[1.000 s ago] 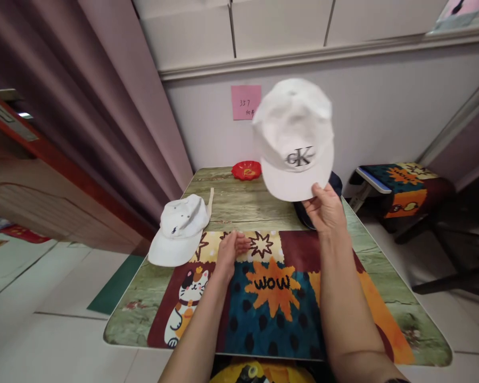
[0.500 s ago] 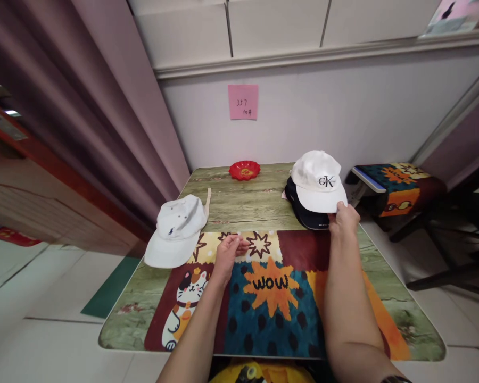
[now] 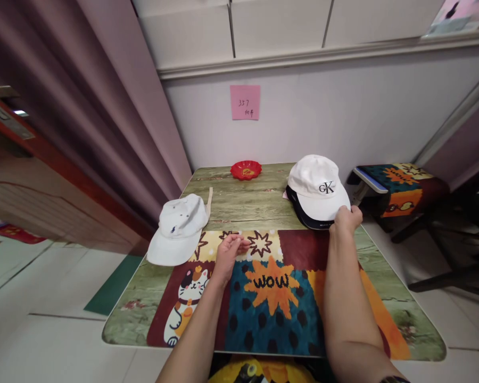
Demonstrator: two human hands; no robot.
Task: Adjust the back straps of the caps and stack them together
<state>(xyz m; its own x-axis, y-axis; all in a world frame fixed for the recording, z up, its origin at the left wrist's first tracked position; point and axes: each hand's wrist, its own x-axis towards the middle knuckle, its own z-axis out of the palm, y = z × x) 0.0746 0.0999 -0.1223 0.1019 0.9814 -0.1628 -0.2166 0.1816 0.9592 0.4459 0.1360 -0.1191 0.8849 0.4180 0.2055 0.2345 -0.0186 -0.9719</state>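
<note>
At the right of the frame, the right hand [image 3: 345,218] pinches a white cloth cap [image 3: 314,178] by its brim, seemingly steadying it atop a black curved-brim cap [image 3: 302,214]; left hand [image 3: 229,250] empty, half-open.

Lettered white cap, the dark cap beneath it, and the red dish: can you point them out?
Lettered white cap [image 3: 312,181]: head view, on the crown.
Dark cap [image 3: 304,216]: head view, on its exposed edge.
Red dish [image 3: 246,177]: head view, on its front wall.

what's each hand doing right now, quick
Left hand: partly open, fingers loosely curled, holding nothing.
Right hand: closed on the brim of the CK cap.
</note>
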